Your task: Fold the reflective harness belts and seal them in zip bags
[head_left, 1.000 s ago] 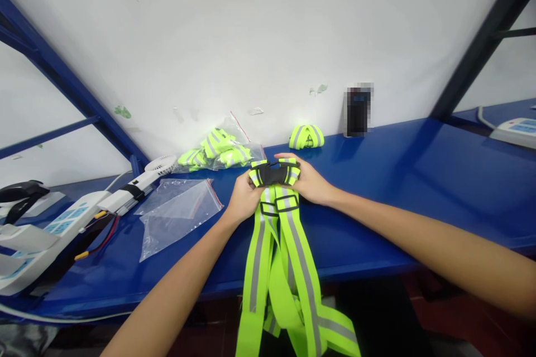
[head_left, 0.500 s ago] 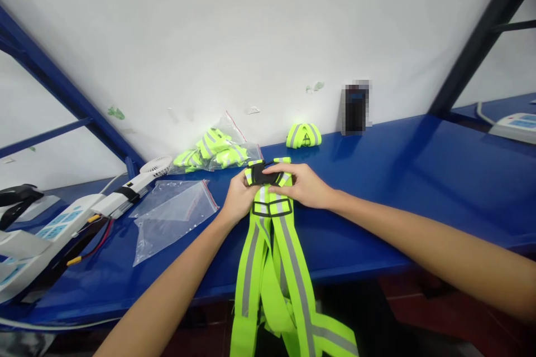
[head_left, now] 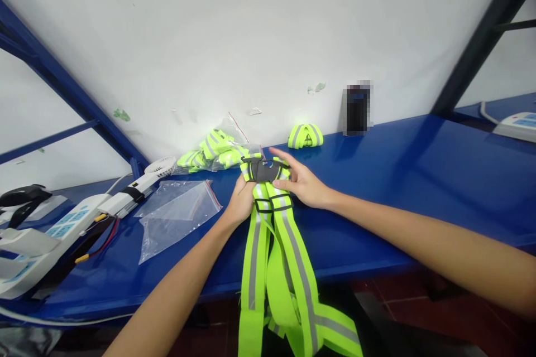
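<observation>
The left hand (head_left: pixel 242 199) grasps the yellow-green harness (head_left: pixel 299 256) at its black buckle's (head_left: pixel 263 170) left end; the right hand (head_left: pixel 309 183) curves loosely around the other end, its hold unclear. Straps hang past the blue table's (head_left: pixel 377 195) front edge, with clear bags (head_left: pixel 178 217) lying to the left and a rolled harness (head_left: pixel 305 136) behind.

soft light is brightening the wall (head_left: pixel 234 39), while the floor (head_left: pixel 402 304) is lying in shadow. the bags (head_left: pixel 184 228) are glinting, the table (head_left: pixel 397 178) is shining dully, edges are stretching outward, and coarse pixels are obscuring the box (head_left: pixel 357 109).
</observation>
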Available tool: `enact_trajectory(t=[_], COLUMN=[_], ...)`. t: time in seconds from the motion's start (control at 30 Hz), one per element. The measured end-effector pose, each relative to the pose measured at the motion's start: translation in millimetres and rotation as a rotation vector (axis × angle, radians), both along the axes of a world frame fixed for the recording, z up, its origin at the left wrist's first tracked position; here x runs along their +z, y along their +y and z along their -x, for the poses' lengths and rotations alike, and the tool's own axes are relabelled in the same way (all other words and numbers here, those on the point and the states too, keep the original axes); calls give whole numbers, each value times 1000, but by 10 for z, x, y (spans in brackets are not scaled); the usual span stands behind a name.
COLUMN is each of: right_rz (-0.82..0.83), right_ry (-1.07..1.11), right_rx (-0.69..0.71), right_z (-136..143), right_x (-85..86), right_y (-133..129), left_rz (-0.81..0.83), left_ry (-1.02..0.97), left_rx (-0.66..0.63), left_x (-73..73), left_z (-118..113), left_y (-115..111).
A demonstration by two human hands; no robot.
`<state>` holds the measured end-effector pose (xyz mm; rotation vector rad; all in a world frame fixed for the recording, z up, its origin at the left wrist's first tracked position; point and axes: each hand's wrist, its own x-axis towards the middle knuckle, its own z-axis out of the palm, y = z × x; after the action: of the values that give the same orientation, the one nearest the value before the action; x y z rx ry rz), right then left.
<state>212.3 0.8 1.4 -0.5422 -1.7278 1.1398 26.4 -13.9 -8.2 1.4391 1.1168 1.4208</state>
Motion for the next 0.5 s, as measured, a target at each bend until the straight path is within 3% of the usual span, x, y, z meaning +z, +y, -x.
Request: enact_trajectory(t=[0.2,0.37,0.5], right_rz=[343,371,343], right_ry=[153,169,149], right_rx=[37,-12,-91], right_z=[19,40,48], right_x=[-74,-23,8], right_y=[69,64,29], left_rz=[78,101,117], left_ry=[-96,-140,-121], left_rx=[-106,-216,-190], left_x=[-18,9,18], left_z=[17,38,52], left_y=[6,29,34])
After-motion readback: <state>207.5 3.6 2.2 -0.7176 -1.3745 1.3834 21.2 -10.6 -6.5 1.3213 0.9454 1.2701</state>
